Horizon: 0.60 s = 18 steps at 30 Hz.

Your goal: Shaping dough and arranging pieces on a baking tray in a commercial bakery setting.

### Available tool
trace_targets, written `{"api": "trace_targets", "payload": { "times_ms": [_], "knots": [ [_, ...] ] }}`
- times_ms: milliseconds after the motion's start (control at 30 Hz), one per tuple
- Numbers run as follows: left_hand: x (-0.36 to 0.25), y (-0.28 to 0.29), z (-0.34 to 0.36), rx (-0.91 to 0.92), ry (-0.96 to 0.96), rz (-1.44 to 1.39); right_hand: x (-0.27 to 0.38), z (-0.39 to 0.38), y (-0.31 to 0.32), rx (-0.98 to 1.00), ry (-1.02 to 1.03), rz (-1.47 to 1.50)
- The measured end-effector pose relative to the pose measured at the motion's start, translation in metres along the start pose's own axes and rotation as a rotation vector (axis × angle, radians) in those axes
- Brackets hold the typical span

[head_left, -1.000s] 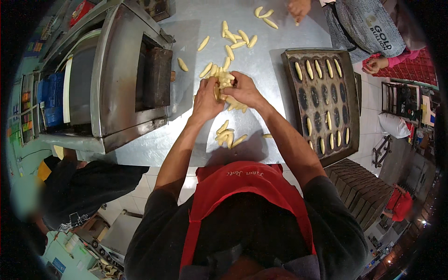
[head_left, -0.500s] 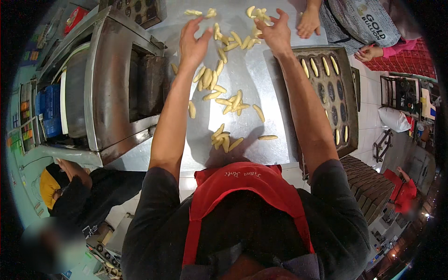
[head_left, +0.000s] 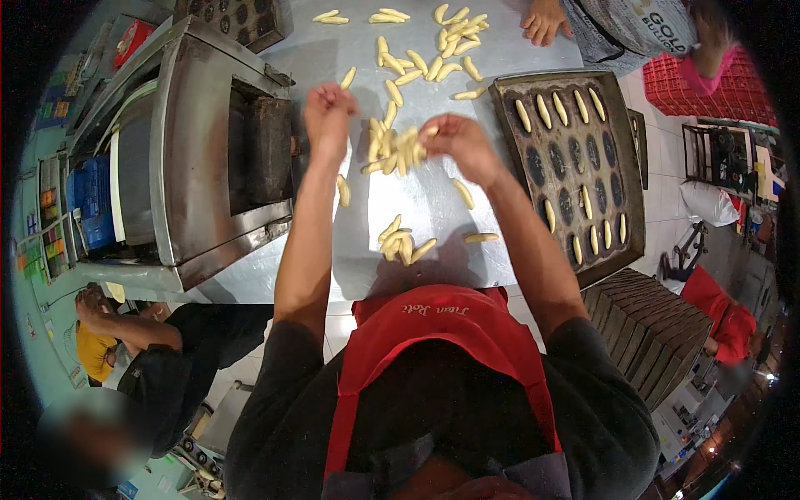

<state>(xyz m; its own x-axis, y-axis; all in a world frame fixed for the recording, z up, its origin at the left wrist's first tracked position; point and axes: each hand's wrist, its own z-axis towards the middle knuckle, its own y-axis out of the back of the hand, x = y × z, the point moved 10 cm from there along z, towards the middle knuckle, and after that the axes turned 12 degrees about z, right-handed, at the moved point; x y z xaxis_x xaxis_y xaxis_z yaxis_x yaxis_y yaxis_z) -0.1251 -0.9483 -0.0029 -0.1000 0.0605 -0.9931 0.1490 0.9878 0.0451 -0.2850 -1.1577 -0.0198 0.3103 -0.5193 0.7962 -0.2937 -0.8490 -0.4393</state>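
Note:
Finger-shaped pieces of pale yellow dough [head_left: 389, 241] lie in loose groups over the shiny metal table [head_left: 358, 267]. My right hand [head_left: 462, 146] is at the right side of the middle group, thumb and fingers pinched around a dough piece [head_left: 429, 132]. Some pieces beside those fingers are blurred. To the left of that group hovers my left hand [head_left: 327, 121], its fingers curled but smeared by motion, with a single dough piece just beyond it. Whether it holds anything is not visible.
On the right, a dark baking tray [head_left: 543, 160] with oval hollows holds several dough pieces. A metal machine [head_left: 196, 158] stands left, another moulded tray [head_left: 242, 21] behind it. A co-worker's hand [head_left: 546, 22] rests on the table's far right. Stacked trays [head_left: 646, 329] stand at lower right.
Both my hands have come back toward me from the far dough groups to the middle one. Dough at the far end now lies spread out. The co-worker's other arm has lifted.

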Motion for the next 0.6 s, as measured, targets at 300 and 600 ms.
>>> {"api": "trace_targets", "payload": {
  "times_ms": [300,600],
  "knots": [
    [-0.025,-0.074,-0.128,0.488,-0.357,0.635,0.041,-0.038,0.051,-0.301,0.312,-0.328],
    [-0.012,-0.006,-0.266,0.456,-0.506,0.871,-0.023,-0.167,0.031,-0.341,0.476,-1.08]
  ]
}}
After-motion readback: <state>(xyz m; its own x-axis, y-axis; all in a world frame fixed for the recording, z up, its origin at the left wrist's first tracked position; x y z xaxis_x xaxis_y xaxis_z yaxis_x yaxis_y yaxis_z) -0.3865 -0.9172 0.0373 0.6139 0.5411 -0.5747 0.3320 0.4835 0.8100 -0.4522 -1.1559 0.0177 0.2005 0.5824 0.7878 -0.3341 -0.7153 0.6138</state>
